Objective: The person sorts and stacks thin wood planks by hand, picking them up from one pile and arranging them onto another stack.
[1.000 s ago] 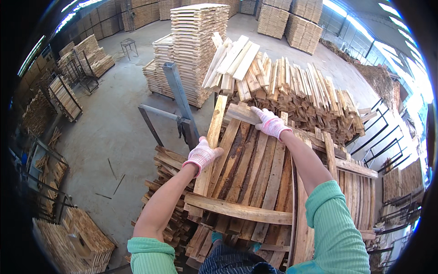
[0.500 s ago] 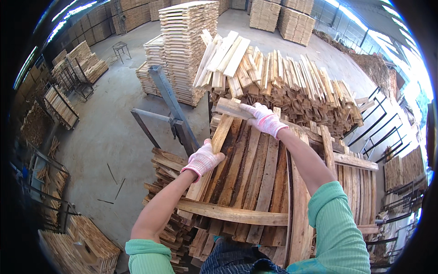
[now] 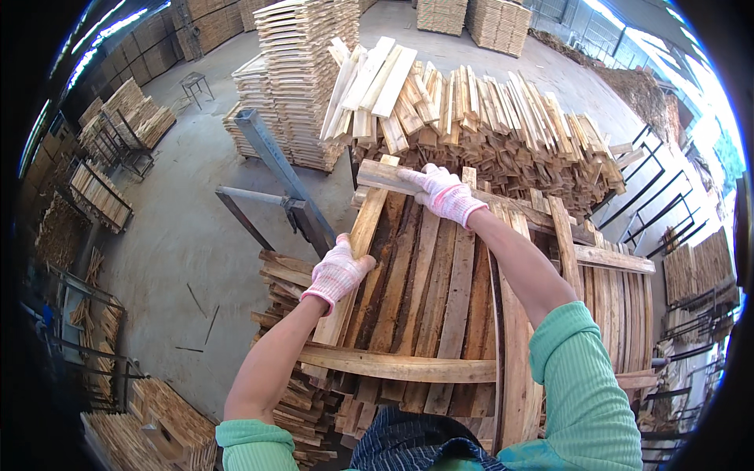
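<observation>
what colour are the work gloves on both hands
White knit speckled with pink, seen in the head view on the left hand and right hand.

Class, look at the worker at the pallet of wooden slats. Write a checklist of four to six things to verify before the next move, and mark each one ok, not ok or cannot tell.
1. Left hand grips the long slat at the pallet's left edge: ok.
2. Right hand rests on the cross board at the far end: ok.
3. Both hands gloved: ok.
4. Long slat lies parallel to the neighbouring slats: not ok, it slants a little.
5. Near cross board sits across the slats: ok.
6. Slats fastened to the cross boards: cannot tell.
7. Steel frame clear of the left hand: ok, apart.
</observation>
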`<state>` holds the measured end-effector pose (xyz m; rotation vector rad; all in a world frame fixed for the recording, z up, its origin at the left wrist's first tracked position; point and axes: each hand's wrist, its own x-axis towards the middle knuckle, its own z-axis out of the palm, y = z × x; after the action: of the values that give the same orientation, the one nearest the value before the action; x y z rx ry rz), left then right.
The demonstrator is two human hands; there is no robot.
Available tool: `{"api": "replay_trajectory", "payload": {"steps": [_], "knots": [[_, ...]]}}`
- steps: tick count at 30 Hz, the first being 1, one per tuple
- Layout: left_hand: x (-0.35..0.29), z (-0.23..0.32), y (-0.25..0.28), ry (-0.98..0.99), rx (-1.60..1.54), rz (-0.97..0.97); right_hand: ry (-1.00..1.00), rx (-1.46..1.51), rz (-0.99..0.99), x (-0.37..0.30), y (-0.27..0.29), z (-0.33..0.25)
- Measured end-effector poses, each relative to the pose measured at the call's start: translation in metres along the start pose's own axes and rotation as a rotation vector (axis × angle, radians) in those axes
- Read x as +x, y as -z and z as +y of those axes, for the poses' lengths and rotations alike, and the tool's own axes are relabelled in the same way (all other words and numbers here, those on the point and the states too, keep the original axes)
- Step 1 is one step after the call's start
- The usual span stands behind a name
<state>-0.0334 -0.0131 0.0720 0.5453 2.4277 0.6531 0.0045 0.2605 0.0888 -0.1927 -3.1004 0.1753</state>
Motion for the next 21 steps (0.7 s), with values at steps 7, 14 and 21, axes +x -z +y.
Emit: {"api": "replay_trajectory", "payload": {"steps": [7,14,21], "knots": [[0.006,-0.001,-0.011,-0.031,0.041,0.106,0.025,-0.056,0.117,-0.008,-0.008,-0.003],[0.009,-0.015,-0.023,-0.14,0.077,0.228,0.082,-0.05,0.092,-0.055,0.044,-0.011],[-0.079,0.1,-0.049,-0.566,0.077,-0.174,-0.701,-0.107,-0.082,-0.267,0.089,0.076]]}}
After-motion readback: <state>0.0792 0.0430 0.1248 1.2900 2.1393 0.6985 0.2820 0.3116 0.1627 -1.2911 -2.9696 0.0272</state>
